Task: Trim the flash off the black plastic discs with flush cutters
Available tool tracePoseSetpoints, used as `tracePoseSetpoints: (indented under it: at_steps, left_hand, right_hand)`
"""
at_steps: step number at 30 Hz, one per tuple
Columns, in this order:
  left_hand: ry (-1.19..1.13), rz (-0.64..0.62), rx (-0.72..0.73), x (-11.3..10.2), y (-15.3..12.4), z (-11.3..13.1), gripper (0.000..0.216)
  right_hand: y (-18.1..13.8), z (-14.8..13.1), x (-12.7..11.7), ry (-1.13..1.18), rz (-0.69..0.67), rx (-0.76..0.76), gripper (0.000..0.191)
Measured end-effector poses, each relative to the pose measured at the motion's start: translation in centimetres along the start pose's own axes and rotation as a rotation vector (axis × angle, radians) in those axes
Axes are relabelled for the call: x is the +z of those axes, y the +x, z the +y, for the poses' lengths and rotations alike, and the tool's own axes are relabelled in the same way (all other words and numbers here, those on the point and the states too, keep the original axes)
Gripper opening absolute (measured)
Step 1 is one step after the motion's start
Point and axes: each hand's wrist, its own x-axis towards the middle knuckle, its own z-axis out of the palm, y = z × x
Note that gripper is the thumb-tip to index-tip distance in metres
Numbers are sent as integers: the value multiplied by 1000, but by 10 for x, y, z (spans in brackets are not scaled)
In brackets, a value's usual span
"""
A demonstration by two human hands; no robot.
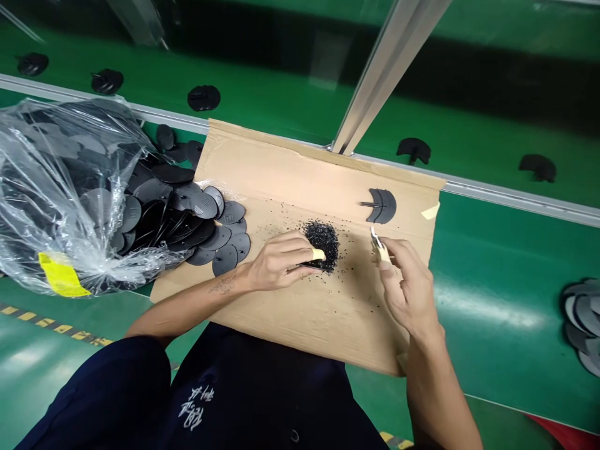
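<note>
My left hand (pixel 281 259) rests on a flat cardboard sheet (pixel 300 312), fingers curled and pinched on a thin black part lying flat at the edge of a small heap of black plastic shavings (pixel 323 240); a yellow cot covers one fingertip. To the right, my right hand (pixel 405 281) is closed on a small trimming tool (pixel 377 244) whose metal tip points up and left. A black fan-shaped part (pixel 382 205) lies on the cardboard just above the tool.
A clear plastic bag (pixel 60 187) at left spills several black discs (pixel 187 212) onto the cardboard. Beyond a metal rail (pixel 515 200), a green conveyor belt (pixel 290 100) carries single black parts. More discs (pixel 584 325) are stacked at right.
</note>
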Motion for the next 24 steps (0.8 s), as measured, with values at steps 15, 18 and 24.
tracePoseSetpoints:
  at_steps: [15, 18, 24]
  left_hand:
    - [-85, -65, -49, -2, -1, -1, 20]
    - [-100, -63, -58, 0, -2, -1, 20]
    - [-160, -57, -83, 2, -2, 1, 21]
  right_hand:
    - [4, -4, 18, 41, -67, -351, 39]
    - [3, -4, 16, -33, -60, -378, 35]
    - [1, -7, 13, -49, -67, -379, 23]
